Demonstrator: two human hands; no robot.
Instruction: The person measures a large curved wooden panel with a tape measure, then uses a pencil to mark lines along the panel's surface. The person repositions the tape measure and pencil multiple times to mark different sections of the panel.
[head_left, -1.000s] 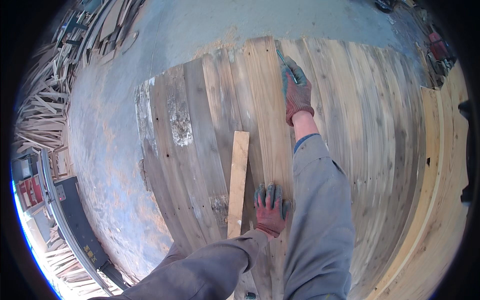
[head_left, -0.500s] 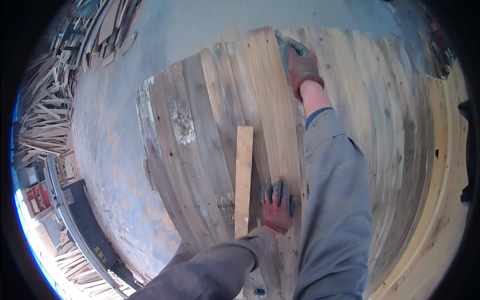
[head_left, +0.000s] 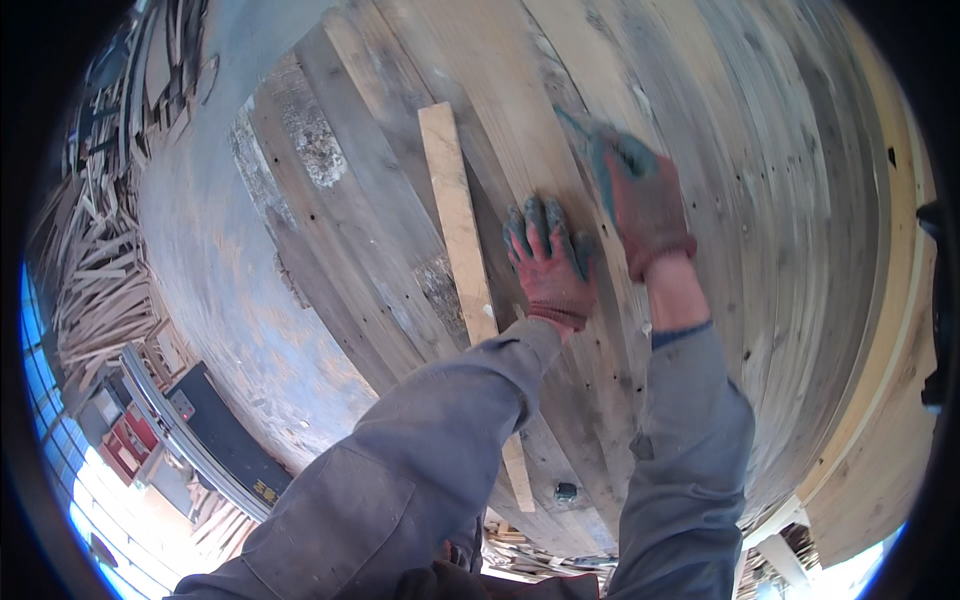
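My left hand, in a red and dark-green work glove, lies flat on weathered boards set side by side, fingers stretched forward. Just left of it is a loose, pale wooden strip, partly covered by my left forearm. My right hand, gloved alike, is to the right and slightly farther away, low over a seam between boards. Most of its fingers are curled in, and one dark-green tip points far-left along the seam. Blur and the glove hide whatever it may hold.
Scrap wood strips lie heaped at the far left. A dark machine part with a metal rail stands at the lower left. Near me, a small dark object rests on the boards. A pale timber edge curves along the right.
My right hand has drawn back toward me along the board seam, nearer my left hand. The left hand stays in place beside the strip, while the whole view has shifted and turned.
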